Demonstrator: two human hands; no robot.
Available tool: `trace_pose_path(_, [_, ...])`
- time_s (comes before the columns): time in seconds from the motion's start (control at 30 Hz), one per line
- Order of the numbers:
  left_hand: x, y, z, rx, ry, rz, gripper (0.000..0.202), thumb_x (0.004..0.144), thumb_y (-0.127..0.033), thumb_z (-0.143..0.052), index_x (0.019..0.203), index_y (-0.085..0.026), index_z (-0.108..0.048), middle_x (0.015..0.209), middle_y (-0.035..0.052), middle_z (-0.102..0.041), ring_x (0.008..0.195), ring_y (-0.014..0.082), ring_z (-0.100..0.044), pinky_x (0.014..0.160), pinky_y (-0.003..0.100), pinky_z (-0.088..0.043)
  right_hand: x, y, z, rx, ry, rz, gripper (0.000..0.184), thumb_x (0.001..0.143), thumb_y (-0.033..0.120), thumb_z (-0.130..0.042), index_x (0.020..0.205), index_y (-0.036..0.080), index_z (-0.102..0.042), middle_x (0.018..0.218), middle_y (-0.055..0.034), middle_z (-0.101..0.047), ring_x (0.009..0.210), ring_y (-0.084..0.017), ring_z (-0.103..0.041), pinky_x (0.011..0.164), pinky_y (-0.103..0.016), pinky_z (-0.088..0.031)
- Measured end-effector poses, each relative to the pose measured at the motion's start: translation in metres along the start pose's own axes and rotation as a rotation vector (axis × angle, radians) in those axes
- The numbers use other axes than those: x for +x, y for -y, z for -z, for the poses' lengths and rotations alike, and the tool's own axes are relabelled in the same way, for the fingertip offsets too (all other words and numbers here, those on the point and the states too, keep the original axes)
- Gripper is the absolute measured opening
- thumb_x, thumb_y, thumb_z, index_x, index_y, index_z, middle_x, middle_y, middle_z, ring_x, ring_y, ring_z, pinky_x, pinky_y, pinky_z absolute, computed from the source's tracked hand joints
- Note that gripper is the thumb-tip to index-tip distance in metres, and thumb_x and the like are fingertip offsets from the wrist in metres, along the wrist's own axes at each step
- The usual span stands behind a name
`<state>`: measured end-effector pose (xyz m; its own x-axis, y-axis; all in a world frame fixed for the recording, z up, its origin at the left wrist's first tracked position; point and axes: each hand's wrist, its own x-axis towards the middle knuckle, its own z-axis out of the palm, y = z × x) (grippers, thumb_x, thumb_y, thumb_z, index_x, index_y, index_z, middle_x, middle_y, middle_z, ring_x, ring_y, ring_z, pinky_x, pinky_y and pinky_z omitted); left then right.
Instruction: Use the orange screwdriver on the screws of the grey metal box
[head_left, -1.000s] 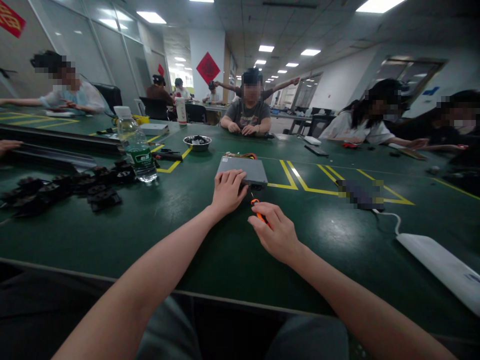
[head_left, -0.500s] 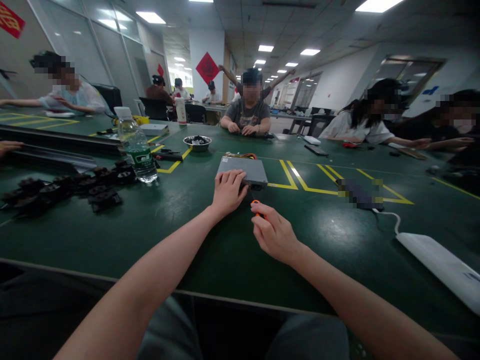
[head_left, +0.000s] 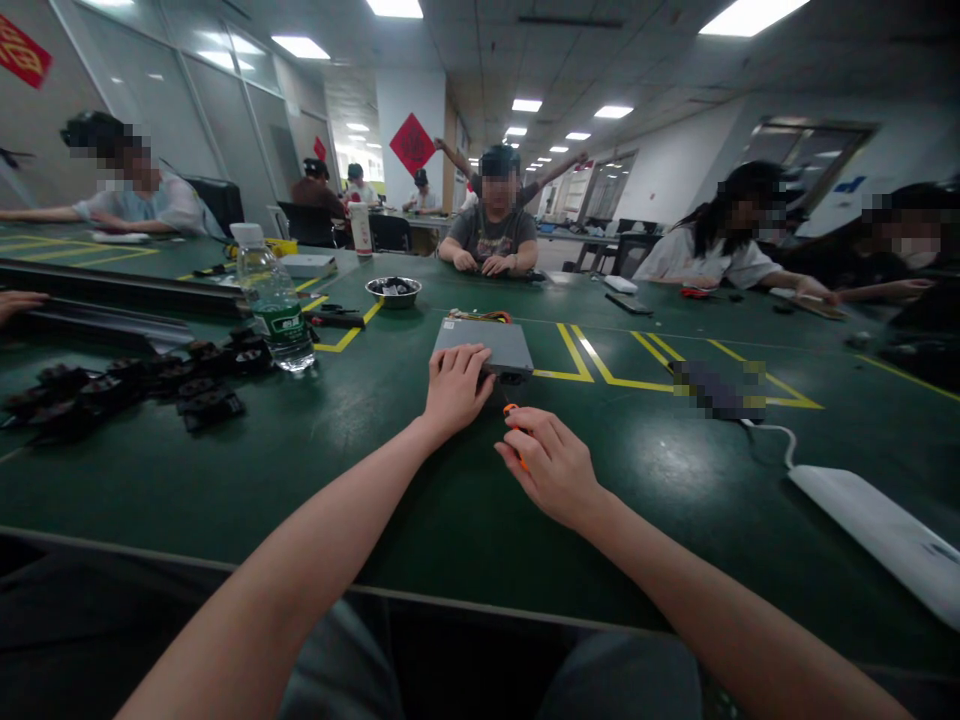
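Observation:
A grey metal computer power supply (head_left: 495,340) lies flat on the green table, its socket side facing me and coloured cables at its back. My left hand (head_left: 459,388) grips its near left part, fingers on the top and thumb along the near side. In my right hand (head_left: 551,462) is a screwdriver (head_left: 511,410) with an orange and black handle, held between thumb and fingers. Its thin shaft points at the near face of the power supply, close to my left thumb. Whether the tip touches a screw there I cannot tell.
Left of my arms stand a water bottle (head_left: 276,310) and several black parts (head_left: 210,400). A metal bowl (head_left: 393,291) holds small pieces further back. To the right, a white power bank (head_left: 874,525) is cabled to a blurred dark device (head_left: 716,390). Other people sit around the table.
The fingers of my right hand have shifted on the screwdriver handle, with the lower ones loosened a little. My left hand and the power supply stay in place.

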<state>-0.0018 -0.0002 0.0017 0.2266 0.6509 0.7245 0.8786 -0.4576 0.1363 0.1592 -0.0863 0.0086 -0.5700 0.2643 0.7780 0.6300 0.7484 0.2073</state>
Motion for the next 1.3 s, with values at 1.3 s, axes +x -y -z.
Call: trace_pose_path(1.3, [0.0,0.0,-0.002,-0.003,-0.021,-0.004,0.032,0.086,-0.032,-0.044,0.117,-0.024,-0.048,0.123,0.0048,-0.053,0.115,0.0216,-0.042,0.098,0.04,-0.024,-0.004,-0.009,0.0,0.042,-0.069,0.0,0.033,0.078,0.005,-0.045,0.107,0.021,-0.041,0.108,-0.01,-0.049,0.106,-0.019,-0.05,0.081,-0.035,-0.051])
